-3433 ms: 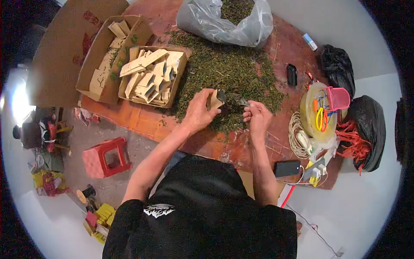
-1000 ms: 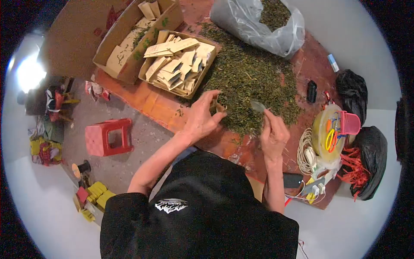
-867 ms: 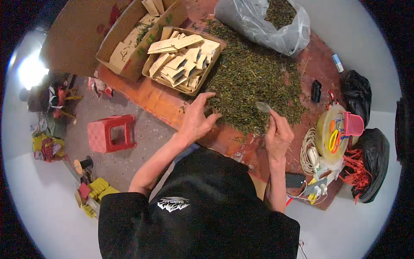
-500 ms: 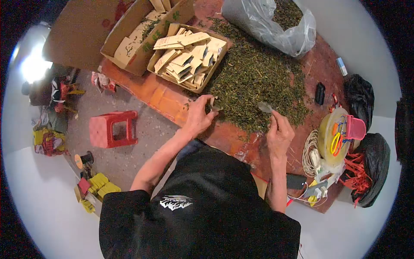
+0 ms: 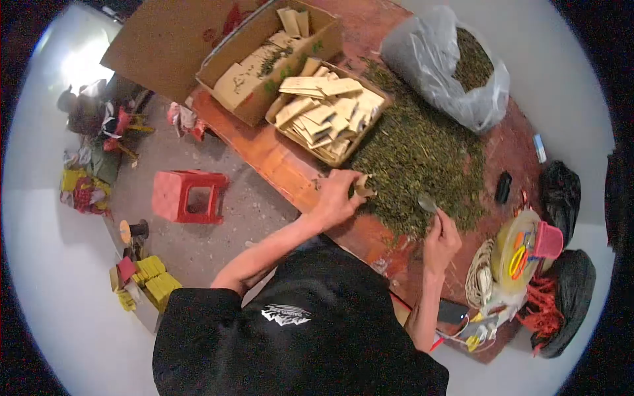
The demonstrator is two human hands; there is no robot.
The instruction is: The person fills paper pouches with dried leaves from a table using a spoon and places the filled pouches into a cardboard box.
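Left fingers (image 5: 349, 177): curled, you hold one paper packet (image 5: 364, 186) near the leaves (image 5: 422, 155)
Right fingers (image 5: 444, 226): you pinch one spoon (image 5: 427, 204) over them
Boxes (image 5: 294, 71): two, on your bench (image 5: 272, 157)
Shirt (image 5: 297, 350): one, "DAUNTLESS"

A workshop; leaf heap (image 5: 429, 162) on the table (image 5: 264, 155); boxed paper packets (image 5: 330, 111)

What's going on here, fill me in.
The person's left hand holds a small paper packet by the near edge of a pile of dried-looking leaves. The right hand holds a small scoop at the pile. Beside it, a shallow box holds many paper pieces; a plastic bag holds more leaves.
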